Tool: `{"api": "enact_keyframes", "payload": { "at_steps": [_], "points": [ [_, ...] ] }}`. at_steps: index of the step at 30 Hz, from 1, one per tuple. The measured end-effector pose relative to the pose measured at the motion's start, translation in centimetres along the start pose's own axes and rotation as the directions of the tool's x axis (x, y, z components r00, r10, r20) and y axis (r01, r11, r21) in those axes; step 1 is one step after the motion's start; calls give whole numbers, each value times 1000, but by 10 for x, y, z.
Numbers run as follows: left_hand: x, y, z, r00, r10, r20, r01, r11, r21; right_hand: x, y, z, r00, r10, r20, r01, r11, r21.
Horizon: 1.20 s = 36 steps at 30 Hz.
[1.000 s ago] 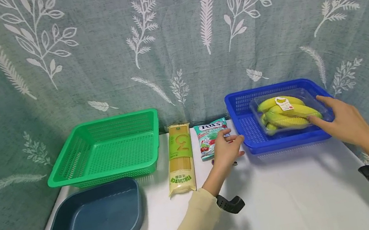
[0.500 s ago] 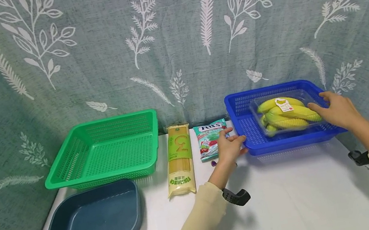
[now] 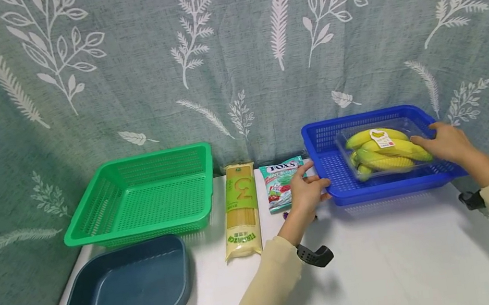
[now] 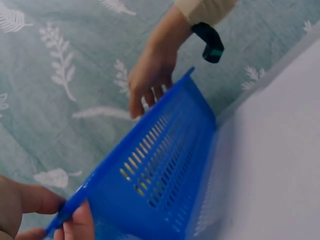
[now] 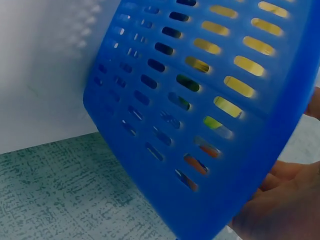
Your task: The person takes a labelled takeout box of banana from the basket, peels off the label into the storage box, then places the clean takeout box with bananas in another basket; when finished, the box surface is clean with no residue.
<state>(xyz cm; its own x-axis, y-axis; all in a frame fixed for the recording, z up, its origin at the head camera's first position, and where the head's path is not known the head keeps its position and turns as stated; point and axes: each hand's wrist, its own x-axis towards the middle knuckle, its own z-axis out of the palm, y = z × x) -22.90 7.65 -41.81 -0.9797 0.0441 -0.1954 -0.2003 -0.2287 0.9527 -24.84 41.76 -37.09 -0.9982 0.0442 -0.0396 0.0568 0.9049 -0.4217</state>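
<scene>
A blue plastic basket (image 3: 383,191) with slotted walls stands at the back right. In it lies a clear-lidded pack of bananas (image 3: 384,151) with a white label. My left hand (image 3: 306,192) grips the basket's left rim; in the left wrist view its thumb (image 4: 42,199) and fingers pinch the edge. At the opposite end, my right hand (image 3: 449,144) holds the right rim, its thumb inside near the bananas. The right wrist view shows the slotted wall from outside, with part of the right hand (image 5: 290,200) at the rim. Some fingertips are hidden behind the basket.
Left of the basket lies a teal bag of Fox's candy (image 3: 278,185), then an upright-lying pack of pasta (image 3: 240,213). A small purple item (image 3: 285,215) is partly hidden by my left hand. A green basket (image 3: 143,234) and dark blue tub (image 3: 184,288) stand on the left.
My right hand has shifted from beside the banana pack outward onto the basket's right rim. My left hand has moved slightly right, closing on the left rim.
</scene>
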Motion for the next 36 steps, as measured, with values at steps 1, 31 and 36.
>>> {"api": "enact_keyframes", "payload": {
  "at_steps": [1, 31, 36],
  "points": [
    [0, 0, 0, 1000, 0, -1, 0, 1000, 1, 1, 0, 0, 1000, -1, 7, 1, 1000, -11],
    [1, 4, -1, 1000, 0, 3, 0, 1000, 20, 30, -9, 11, 928, 90, 361, -152, 977, 148],
    [0, 4, 0, 1000, 4, 19, -4, 1000, 21, 32, -10, 13, 878, 144, 457, -277, 931, 239]
  ]
}}
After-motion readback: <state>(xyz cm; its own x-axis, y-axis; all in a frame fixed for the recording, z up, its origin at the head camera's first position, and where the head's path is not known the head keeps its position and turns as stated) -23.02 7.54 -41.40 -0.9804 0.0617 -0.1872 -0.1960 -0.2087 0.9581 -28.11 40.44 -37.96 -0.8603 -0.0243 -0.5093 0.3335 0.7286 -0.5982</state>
